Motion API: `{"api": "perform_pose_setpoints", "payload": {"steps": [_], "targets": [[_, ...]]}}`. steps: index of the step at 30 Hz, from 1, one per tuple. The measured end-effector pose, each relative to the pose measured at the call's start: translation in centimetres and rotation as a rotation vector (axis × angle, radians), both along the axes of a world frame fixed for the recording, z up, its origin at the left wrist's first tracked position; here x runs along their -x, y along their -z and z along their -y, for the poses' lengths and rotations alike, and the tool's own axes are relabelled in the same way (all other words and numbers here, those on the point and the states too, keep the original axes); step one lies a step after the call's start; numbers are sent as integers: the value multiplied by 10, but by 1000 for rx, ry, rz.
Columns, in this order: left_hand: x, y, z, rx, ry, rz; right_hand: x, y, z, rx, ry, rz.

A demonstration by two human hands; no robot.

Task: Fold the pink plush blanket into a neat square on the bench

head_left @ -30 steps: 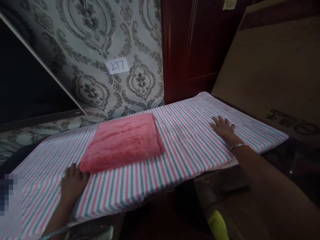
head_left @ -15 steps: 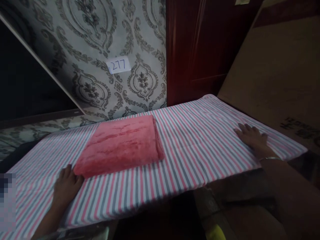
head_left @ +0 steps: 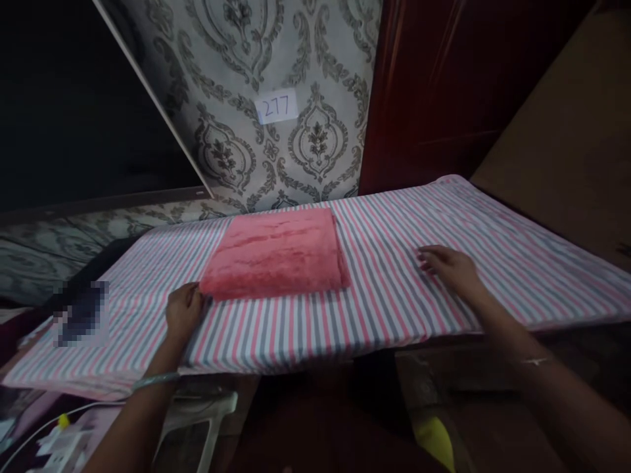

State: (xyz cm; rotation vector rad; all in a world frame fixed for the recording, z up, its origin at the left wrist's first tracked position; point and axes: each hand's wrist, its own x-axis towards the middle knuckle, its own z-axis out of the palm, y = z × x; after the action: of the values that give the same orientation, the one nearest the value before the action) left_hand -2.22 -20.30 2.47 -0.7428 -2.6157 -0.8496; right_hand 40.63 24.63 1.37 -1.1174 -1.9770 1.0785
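Touching pink blanket point(head_left: 279, 253) at corner: left hand point(head_left: 185, 310), grip closure unclear. Right hand point(head_left: 449, 268) over striped cloth point(head_left: 379, 289), grip half-parted, empty.

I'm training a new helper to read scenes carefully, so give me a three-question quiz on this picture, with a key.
1. True or false: the right hand rests on the folded pink blanket.

2. Which corner of the blanket, as pictured, is the left hand nearest to?
A) far right
B) near left
C) far left

3. Fill in: the handwritten number on the white card on the patterned wall is ___.

Key:
1. False; it is over the striped cloth, apart from the blanket.
2. B
3. 277
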Motion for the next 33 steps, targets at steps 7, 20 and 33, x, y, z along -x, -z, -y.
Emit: {"api": "perform_pose_setpoints", "payload": {"steps": [7,20,33], "targets": [[-8,-26,-19,-502,57,651,97,-23,124,469,-369,-176],[19,-40,-46,-580,101,925,143,-52,119,781,-276,-157],[25,-40,-67,-604,229,818,194,-66,87,308,-148,-292]]}}
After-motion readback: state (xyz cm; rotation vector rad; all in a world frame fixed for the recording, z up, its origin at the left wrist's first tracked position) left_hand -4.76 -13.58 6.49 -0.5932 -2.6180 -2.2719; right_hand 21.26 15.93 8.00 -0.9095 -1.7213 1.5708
